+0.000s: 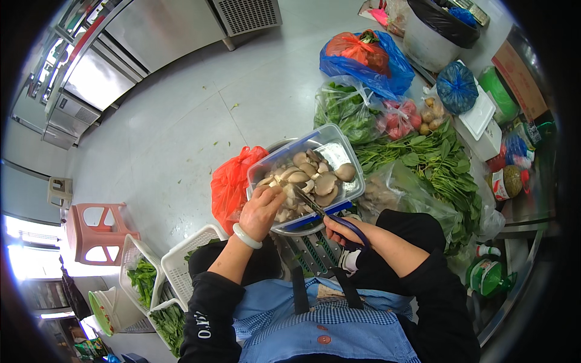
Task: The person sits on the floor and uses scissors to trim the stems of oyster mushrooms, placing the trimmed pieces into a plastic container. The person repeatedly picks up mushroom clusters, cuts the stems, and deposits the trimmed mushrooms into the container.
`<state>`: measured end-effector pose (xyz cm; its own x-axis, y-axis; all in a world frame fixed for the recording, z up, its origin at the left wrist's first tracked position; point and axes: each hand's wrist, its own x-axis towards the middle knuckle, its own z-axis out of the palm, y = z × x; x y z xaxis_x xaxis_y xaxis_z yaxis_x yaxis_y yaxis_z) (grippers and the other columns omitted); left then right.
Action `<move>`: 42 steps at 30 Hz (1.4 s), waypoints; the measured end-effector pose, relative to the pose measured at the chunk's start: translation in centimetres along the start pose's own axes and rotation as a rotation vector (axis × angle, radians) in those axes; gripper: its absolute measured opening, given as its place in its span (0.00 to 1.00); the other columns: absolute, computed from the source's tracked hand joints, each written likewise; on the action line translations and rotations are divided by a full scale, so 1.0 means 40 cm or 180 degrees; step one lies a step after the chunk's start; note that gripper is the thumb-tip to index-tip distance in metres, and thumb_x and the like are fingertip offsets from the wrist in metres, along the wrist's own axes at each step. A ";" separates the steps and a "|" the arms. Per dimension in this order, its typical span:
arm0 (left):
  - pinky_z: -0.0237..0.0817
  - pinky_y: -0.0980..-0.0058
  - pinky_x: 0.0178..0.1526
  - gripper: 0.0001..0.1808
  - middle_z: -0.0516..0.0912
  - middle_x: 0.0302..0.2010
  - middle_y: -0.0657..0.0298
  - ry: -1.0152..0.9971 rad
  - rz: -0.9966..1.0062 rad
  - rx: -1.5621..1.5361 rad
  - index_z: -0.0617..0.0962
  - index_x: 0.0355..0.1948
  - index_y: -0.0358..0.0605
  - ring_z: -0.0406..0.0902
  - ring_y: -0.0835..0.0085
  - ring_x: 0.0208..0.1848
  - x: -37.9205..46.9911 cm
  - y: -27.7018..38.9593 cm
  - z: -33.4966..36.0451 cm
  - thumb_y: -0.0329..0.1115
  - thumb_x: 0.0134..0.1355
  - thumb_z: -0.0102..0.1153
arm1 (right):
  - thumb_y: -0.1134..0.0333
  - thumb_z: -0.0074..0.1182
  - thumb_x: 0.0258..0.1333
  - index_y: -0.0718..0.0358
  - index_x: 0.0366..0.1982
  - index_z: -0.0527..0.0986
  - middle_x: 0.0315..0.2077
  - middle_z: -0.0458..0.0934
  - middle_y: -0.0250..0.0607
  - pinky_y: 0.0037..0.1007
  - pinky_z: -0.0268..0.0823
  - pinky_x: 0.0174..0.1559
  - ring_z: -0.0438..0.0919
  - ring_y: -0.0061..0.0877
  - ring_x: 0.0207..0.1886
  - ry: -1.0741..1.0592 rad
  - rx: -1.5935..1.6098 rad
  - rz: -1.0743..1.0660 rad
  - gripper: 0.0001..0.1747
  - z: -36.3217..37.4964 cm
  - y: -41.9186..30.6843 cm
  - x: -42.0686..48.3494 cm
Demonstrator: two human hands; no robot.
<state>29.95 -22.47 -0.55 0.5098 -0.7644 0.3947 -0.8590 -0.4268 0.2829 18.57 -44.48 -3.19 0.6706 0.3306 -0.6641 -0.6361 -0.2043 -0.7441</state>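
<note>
Oyster mushrooms [324, 183] lie heaped in a clear plastic box [355, 154], which rests over a round metal basin [280, 144]. My left hand [262, 209], with a pale bangle at the wrist, is at the box's near left side, its fingers on a pale mushroom piece beside the blades. My right hand [343, 230] grips the dark purple handles of a pair of scissors [311, 203]. Their blades point up and left into the mushrooms, close to my left fingertips. The blade tips are partly hidden among the mushrooms.
A red plastic bag [231, 186] touches the box's left side. Leafy greens [435, 159], a clear bag [411, 193] and bagged green peppers [347, 109] lie to the right. White baskets [181, 261] stand at lower left, near a pink stool [81, 231]. A metal grate [313, 256] lies between my feet.
</note>
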 end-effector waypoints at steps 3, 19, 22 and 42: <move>0.67 0.72 0.41 0.18 0.73 0.38 0.63 -0.0014 0.0060 -0.0070 0.74 0.36 0.43 0.70 0.64 0.42 -0.002 0.006 -0.004 0.21 0.40 0.53 | 0.32 0.33 0.48 0.62 0.25 0.71 0.17 0.68 0.37 0.22 0.62 0.27 0.69 0.21 0.23 0.0236 -0.0634 -0.0084 0.38 -0.001 -0.005 -0.006; 0.67 0.71 0.40 0.17 0.74 0.37 0.61 0.0089 -0.0218 -0.0361 0.74 0.34 0.42 0.71 0.62 0.41 -0.005 -0.001 0.016 0.17 0.41 0.51 | 0.36 0.42 0.47 0.62 0.18 0.75 0.09 0.67 0.37 0.23 0.60 0.22 0.69 0.23 0.17 0.0784 -0.0609 -0.0079 0.34 0.020 -0.006 -0.020; 0.66 0.70 0.41 0.17 0.74 0.38 0.59 0.0110 -0.0342 -0.0501 0.74 0.35 0.42 0.71 0.60 0.41 -0.012 -0.013 0.025 0.17 0.41 0.51 | 0.38 0.45 0.47 0.60 0.16 0.71 0.08 0.64 0.33 0.20 0.57 0.18 0.67 0.18 0.15 0.0888 -0.0139 -0.0114 0.30 0.025 -0.008 -0.025; 0.70 0.78 0.39 0.13 0.72 0.47 0.56 0.0788 -0.2546 -0.1794 0.68 0.38 0.37 0.72 0.75 0.40 -0.063 -0.099 0.062 0.20 0.50 0.53 | 0.42 0.35 0.56 0.61 0.24 0.68 0.15 0.65 0.31 0.24 0.59 0.26 0.65 0.23 0.20 0.0391 -0.0433 -0.0769 0.28 0.033 -0.015 -0.025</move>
<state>31.93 -20.05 -4.84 0.9770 -0.2045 0.0605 -0.1453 -0.4306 0.8908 17.76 -43.46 -1.97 0.8428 0.2724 -0.4643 -0.4011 -0.2574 -0.8791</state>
